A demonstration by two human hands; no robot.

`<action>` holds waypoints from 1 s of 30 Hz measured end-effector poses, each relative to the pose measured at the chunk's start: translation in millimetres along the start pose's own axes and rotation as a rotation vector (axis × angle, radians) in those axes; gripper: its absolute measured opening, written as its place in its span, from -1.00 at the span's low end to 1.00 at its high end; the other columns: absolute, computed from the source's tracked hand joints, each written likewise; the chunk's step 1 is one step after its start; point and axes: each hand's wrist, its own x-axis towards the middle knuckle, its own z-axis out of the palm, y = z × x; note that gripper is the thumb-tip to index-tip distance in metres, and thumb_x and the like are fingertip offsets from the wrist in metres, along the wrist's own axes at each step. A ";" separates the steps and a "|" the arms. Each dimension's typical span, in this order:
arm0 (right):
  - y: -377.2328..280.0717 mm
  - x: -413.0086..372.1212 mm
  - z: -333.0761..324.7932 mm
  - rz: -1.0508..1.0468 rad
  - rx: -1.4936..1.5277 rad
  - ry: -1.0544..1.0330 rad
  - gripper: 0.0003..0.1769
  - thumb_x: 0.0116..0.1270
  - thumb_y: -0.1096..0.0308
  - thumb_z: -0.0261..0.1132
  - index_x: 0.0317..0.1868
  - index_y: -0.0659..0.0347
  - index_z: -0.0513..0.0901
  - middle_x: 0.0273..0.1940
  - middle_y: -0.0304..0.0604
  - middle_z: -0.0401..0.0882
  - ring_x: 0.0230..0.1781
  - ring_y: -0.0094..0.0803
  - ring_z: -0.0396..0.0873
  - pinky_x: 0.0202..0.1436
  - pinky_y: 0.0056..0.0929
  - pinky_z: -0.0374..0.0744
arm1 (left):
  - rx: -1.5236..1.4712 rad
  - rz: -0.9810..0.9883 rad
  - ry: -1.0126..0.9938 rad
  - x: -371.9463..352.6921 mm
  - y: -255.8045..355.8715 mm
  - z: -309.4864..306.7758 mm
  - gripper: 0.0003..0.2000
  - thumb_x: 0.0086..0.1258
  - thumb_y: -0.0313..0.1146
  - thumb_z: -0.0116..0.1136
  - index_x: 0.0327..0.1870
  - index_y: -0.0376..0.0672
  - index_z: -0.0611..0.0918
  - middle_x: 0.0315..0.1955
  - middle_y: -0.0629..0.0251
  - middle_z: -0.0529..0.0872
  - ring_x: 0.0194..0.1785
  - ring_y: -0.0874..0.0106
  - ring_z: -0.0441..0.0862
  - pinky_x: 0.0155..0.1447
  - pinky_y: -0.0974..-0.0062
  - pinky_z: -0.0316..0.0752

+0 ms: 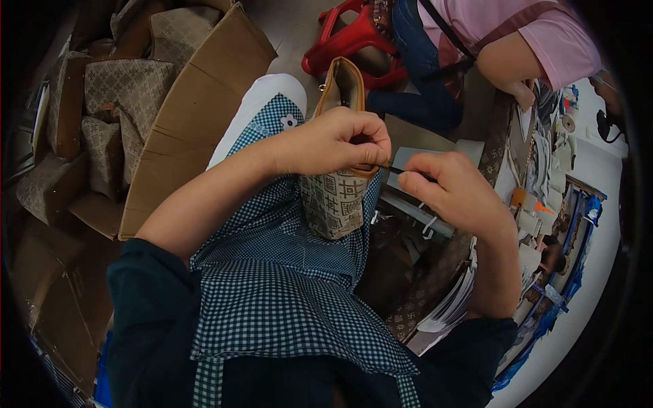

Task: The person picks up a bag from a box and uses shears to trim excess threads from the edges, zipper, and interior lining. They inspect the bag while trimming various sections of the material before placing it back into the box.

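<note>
A handbag (333, 207) of beige fabric with a dark geometric print rests on my lap, its tan handle (349, 66) standing up behind my wrist. My left hand (343, 139) is closed at the bag's upper edge, thumb and fingers pinching the tan trim (367, 170). Just to the right, my right hand (442, 183) grips a thin dark tool (398, 170), most of which is hidden in the fingers. Its narrow end points left and reaches the trim beside my left fingertips. What kind of tool it is, I cannot tell.
On the left, a large cardboard box (197, 102) holds several patterned bags (126, 85). A red plastic stool (360, 41) stands ahead, next to a seated person in a pink top (517, 34). Along the right runs a cluttered worktable with papers (452, 299) and blue plastic (544, 340).
</note>
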 end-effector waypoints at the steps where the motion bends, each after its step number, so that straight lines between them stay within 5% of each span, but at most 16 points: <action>1: -0.3 -0.3 0.1 -0.003 0.001 0.006 -0.73 0.33 0.28 0.27 -0.31 0.39 0.60 -0.58 -0.03 0.44 -0.57 -0.39 0.41 -0.42 -0.33 0.43 | -0.003 -0.007 -0.002 -0.1 0.5 0.0 -0.82 0.47 -0.27 0.23 -0.16 -0.21 0.64 -0.30 0.46 0.62 -0.23 0.67 0.52 -0.14 0.64 0.47; 21: 4.3 -7.1 1.8 -0.104 -0.081 0.085 -0.76 0.28 0.31 0.28 -0.25 0.38 0.65 -0.51 0.05 0.52 -0.55 -0.19 0.51 -0.41 -0.28 0.45 | 0.003 -0.014 0.034 1.6 -0.4 8.8 -0.80 0.49 -0.26 0.21 -0.19 -0.24 0.62 -0.33 0.46 0.61 -0.26 0.67 0.51 -0.17 0.64 0.45; 24: 3.1 -8.2 2.2 -0.098 -0.097 0.094 -0.70 0.30 0.22 0.25 -0.34 0.35 0.64 -0.42 0.16 0.59 -0.34 0.11 0.60 -0.26 -0.08 0.52 | -0.016 -0.015 0.037 1.6 -1.0 10.2 -0.80 0.49 -0.27 0.22 -0.19 -0.24 0.62 -0.33 0.46 0.62 -0.26 0.67 0.51 -0.17 0.64 0.45; 27: 1.7 -8.9 1.8 -0.079 -0.082 0.088 -0.69 0.30 0.21 0.25 -0.35 0.36 0.64 -0.44 0.17 0.58 -0.35 0.10 0.61 -0.27 -0.08 0.51 | -0.005 -0.001 0.038 2.7 -1.5 10.8 -0.81 0.48 -0.28 0.22 -0.19 -0.24 0.62 -0.34 0.46 0.62 -0.26 0.67 0.51 -0.18 0.64 0.46; 30: 5.3 -9.2 5.4 -0.073 -0.049 0.095 -0.75 0.30 0.31 0.28 -0.24 0.39 0.66 -0.57 0.03 0.50 -0.60 -0.28 0.47 -0.45 -0.31 0.43 | -0.017 -0.010 0.043 2.7 -2.6 10.2 -0.81 0.48 -0.28 0.22 -0.19 -0.24 0.62 -0.33 0.46 0.62 -0.26 0.66 0.52 -0.17 0.64 0.46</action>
